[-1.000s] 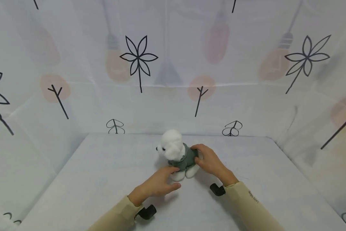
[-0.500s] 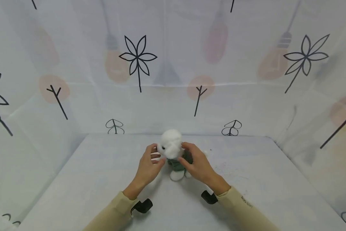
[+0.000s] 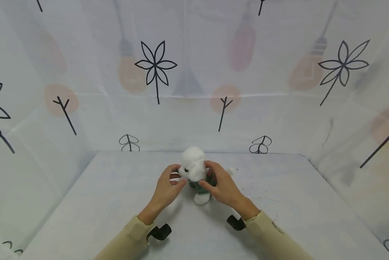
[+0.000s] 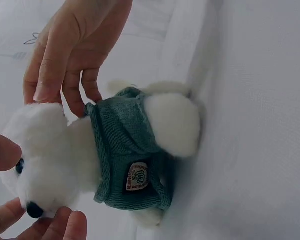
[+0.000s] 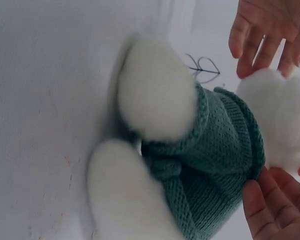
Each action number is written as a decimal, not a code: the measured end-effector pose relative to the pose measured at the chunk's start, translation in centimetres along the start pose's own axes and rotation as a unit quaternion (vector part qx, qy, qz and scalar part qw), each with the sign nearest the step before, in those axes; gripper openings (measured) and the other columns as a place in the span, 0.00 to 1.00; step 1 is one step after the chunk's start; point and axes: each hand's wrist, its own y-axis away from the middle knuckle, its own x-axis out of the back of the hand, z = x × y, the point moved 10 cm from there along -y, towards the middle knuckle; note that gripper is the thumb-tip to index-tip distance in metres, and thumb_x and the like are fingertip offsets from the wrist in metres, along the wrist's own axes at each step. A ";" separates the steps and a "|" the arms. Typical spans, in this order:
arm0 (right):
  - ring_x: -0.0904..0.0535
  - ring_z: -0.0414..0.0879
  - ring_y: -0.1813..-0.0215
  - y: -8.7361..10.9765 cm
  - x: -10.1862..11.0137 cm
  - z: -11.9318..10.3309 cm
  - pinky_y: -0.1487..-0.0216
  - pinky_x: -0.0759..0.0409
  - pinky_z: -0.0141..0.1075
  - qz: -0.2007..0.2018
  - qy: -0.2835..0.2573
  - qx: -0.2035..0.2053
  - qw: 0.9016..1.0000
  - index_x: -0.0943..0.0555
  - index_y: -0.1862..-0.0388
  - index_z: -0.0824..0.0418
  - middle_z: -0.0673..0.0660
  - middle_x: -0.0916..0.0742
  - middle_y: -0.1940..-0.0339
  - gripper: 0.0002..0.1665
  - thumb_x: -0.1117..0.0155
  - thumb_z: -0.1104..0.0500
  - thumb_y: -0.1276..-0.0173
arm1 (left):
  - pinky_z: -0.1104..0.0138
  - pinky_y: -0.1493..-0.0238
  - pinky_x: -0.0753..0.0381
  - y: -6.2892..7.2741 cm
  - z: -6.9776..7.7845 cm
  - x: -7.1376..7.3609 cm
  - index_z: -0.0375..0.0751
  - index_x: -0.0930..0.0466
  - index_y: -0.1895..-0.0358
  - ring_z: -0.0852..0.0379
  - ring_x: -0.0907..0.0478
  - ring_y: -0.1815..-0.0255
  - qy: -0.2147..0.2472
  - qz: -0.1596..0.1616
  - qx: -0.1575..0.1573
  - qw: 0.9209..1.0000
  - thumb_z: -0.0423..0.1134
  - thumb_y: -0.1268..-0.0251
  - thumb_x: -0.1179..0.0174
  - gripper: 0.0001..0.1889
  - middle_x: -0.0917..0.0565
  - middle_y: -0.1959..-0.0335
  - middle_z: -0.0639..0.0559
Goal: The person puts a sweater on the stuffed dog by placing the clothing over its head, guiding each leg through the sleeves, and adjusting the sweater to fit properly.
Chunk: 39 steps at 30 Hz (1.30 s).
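Note:
A white plush dog (image 3: 193,162) in a green knitted sweater (image 4: 125,135) stands upright near the table's middle, its paws on the surface. My left hand (image 3: 167,184) is at its muzzle, the thumb near the eye and the curled fingers against the nose side in the left wrist view. Around the back of the head and neck curves my right hand (image 3: 221,184), covering part of the sweater. The right wrist view shows the dog's white legs (image 5: 155,90) close up, with both hands at the head. A small label (image 4: 137,176) sits on the sweater.
The white-covered table (image 3: 116,202) reaches back to a patterned cloth backdrop (image 3: 187,119) with plant drawings. Cloth walls also flank both sides. Black wrist-worn devices (image 3: 160,232) hang under both sleeves.
Both hands have moved from the dog's body to its head, the left rising to the muzzle, the right sliding forward from the rear. Lately the dog's head has shifted slightly right.

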 end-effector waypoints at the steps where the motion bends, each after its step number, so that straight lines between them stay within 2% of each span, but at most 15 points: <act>1: 0.23 0.48 0.53 0.0 0.1 0.3 0.55 0.22 0.47 0.001 -0.001 -0.007 1.000 0.36 0.31 0.56 0.54 0.23 0.44 0.39 0.32 0.47 0.37 | 0.51 0.53 0.22 0.0 -0.3 -0.2 0.25 0.33 0.41 0.38 0.24 0.49 0.003 0.003 -0.002 1.000 0.26 0.39 0.40 0.23 0.27 0.46 0.32; 4: 0.23 0.47 0.49 -0.1 0.6 1.3 0.51 0.23 0.48 0.007 -0.012 -0.028 1.000 0.35 0.31 0.52 0.52 0.22 0.43 0.41 0.32 0.43 0.39 | 0.54 0.54 0.21 0.0 -1.3 -1.2 0.29 0.29 0.46 0.43 0.22 0.53 0.007 -0.005 -0.016 1.000 0.27 0.39 0.39 0.18 0.24 0.51 0.38; 9: 0.24 0.48 0.46 -0.2 1.2 3.1 0.53 0.22 0.48 -0.001 -0.033 -0.055 0.998 0.34 0.31 0.46 0.52 0.21 0.42 0.39 0.33 0.42 0.39 | 0.63 0.55 0.20 1.0 -2.0 -4.2 0.38 0.25 0.50 0.48 0.23 0.52 -0.007 -0.080 -0.046 0.996 0.33 0.37 0.38 0.13 0.23 0.52 0.47; 11: 0.24 0.49 0.46 -0.3 1.4 3.3 0.55 0.22 0.49 -0.001 -0.034 -0.054 0.998 0.33 0.32 0.47 0.53 0.21 0.42 0.38 0.33 0.42 0.38 | 0.64 0.55 0.20 1.2 -1.9 -4.5 0.39 0.25 0.51 0.48 0.23 0.51 -0.012 -0.089 -0.053 0.995 0.34 0.37 0.39 0.12 0.23 0.53 0.47; 13: 0.24 0.48 0.47 -0.4 1.8 3.1 0.55 0.22 0.50 0.005 -0.030 -0.044 0.999 0.31 0.33 0.50 0.52 0.21 0.42 0.36 0.34 0.43 0.37 | 0.63 0.57 0.20 0.9 -1.9 -3.9 0.38 0.24 0.52 0.49 0.23 0.53 -0.017 -0.066 -0.057 0.996 0.34 0.37 0.39 0.11 0.22 0.54 0.45; 17: 0.23 0.44 0.58 -0.7 2.7 2.6 0.60 0.21 0.45 0.032 -0.013 -0.037 0.999 0.26 0.40 0.54 0.51 0.20 0.50 0.27 0.38 0.45 0.33 | 0.60 0.59 0.19 -0.4 -2.4 -1.2 0.35 0.25 0.53 0.50 0.22 0.56 -0.041 0.017 -0.057 0.997 0.31 0.38 0.40 0.11 0.22 0.57 0.42; 19: 0.24 0.42 0.66 -0.7 2.8 2.4 0.68 0.23 0.39 0.031 0.006 -0.049 0.998 0.25 0.42 0.53 0.50 0.19 0.55 0.23 0.40 0.44 0.31 | 0.57 0.58 0.20 -1.0 -2.7 -0.6 0.35 0.27 0.47 0.48 0.23 0.55 -0.061 0.021 -0.054 0.996 0.30 0.40 0.39 0.17 0.24 0.54 0.41; 20: 0.24 0.41 0.70 -0.6 2.9 2.2 0.71 0.24 0.37 0.027 0.019 -0.055 0.998 0.25 0.42 0.53 0.50 0.19 0.57 0.23 0.41 0.44 0.31 | 0.56 0.57 0.20 -1.3 -2.9 -0.6 0.36 0.29 0.43 0.47 0.24 0.54 -0.074 0.010 -0.053 0.996 0.29 0.41 0.38 0.22 0.25 0.53 0.41; 22: 0.25 0.40 0.74 -0.6 2.9 1.7 0.76 0.25 0.34 0.007 0.041 -0.066 0.997 0.27 0.41 0.53 0.50 0.18 0.58 0.24 0.40 0.45 0.31 | 0.54 0.55 0.21 -1.7 -3.3 -1.3 0.39 0.36 0.34 0.46 0.25 0.51 -0.090 -0.034 -0.046 0.994 0.28 0.44 0.36 0.33 0.28 0.48 0.40; 24: 0.25 0.39 0.74 -0.5 2.8 1.1 0.76 0.26 0.32 -0.021 0.072 -0.071 0.995 0.30 0.37 0.54 0.52 0.18 0.56 0.29 0.37 0.47 0.33 | 0.53 0.54 0.22 -1.9 -3.5 -2.2 0.43 0.43 0.29 0.47 0.27 0.49 -0.101 -0.075 -0.044 0.991 0.29 0.46 0.33 0.41 0.30 0.44 0.40; 26: 0.24 0.40 0.71 -0.5 2.7 0.6 0.74 0.26 0.33 -0.045 0.095 -0.072 0.992 0.34 0.33 0.56 0.53 0.18 0.53 0.36 0.33 0.49 0.37 | 0.52 0.54 0.22 -1.9 -3.6 -2.9 0.46 0.47 0.26 0.48 0.28 0.48 -0.100 -0.092 -0.049 0.990 0.31 0.47 0.32 0.45 0.31 0.43 0.41; 29: 0.24 0.42 0.64 -0.4 2.5 0.4 0.68 0.24 0.35 -0.067 0.114 -0.068 0.989 0.38 0.29 0.58 0.56 0.21 0.46 0.45 0.29 0.50 0.41 | 0.53 0.56 0.21 -2.1 -3.0 -3.2 0.49 0.47 0.26 0.50 0.28 0.50 -0.095 -0.070 -0.077 0.990 0.34 0.47 0.30 0.46 0.31 0.44 0.42; 32: 0.24 0.45 0.58 -0.4 2.2 0.5 0.61 0.23 0.38 -0.071 0.108 -0.045 0.991 0.41 0.28 0.62 0.59 0.24 0.42 0.47 0.28 0.53 0.41 | 0.55 0.58 0.20 -2.1 -2.5 -3.3 0.49 0.45 0.27 0.52 0.29 0.53 -0.091 -0.047 -0.107 0.989 0.32 0.48 0.30 0.45 0.32 0.45 0.42; 36: 0.23 0.45 0.55 -0.6 1.6 1.0 0.58 0.23 0.39 -0.069 0.069 -0.023 0.995 0.41 0.28 0.63 0.59 0.23 0.42 0.46 0.28 0.56 0.40 | 0.59 0.61 0.19 -1.9 -1.9 -3.1 0.48 0.41 0.29 0.55 0.30 0.58 -0.099 -0.024 -0.138 0.985 0.30 0.51 0.29 0.44 0.32 0.48 0.43; 39: 0.20 0.47 0.52 -0.8 1.2 1.6 0.55 0.21 0.40 -0.071 0.027 -0.018 0.997 0.42 0.27 0.60 0.59 0.24 0.39 0.46 0.29 0.58 0.40 | 0.63 0.62 0.21 -1.7 -1.2 -2.5 0.47 0.38 0.32 0.56 0.31 0.60 -0.129 0.009 -0.163 0.978 0.32 0.53 0.26 0.43 0.31 0.52 0.44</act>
